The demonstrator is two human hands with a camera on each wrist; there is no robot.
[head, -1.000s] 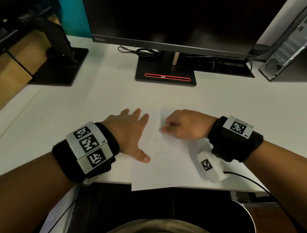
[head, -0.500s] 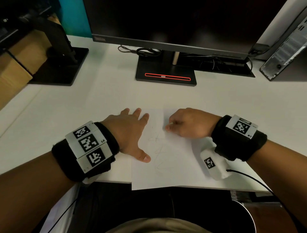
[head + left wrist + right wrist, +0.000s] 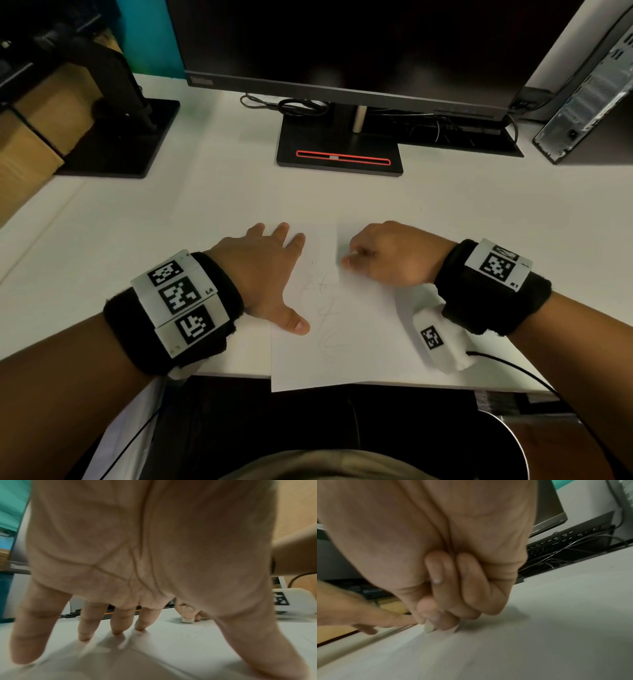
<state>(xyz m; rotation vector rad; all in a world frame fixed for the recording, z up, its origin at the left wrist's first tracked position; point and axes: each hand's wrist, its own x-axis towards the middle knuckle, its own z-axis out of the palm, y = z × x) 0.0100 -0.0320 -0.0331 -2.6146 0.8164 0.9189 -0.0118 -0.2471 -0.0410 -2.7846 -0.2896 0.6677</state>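
Right grip pinches a small eraser against the paper; left grip presses flat on it.

Surface: white, matte. A sheet of paper lies flat at the near edge, its lower border slightly overhanging; faint pencil marks show on it. The left hand rests flat, palm down, across the sheet's left border and the bare surface. Further back, centre: a black monitor base with a red strip. Coiled cables lie just behind it. Far left: a second black base. Far right: a computer case.
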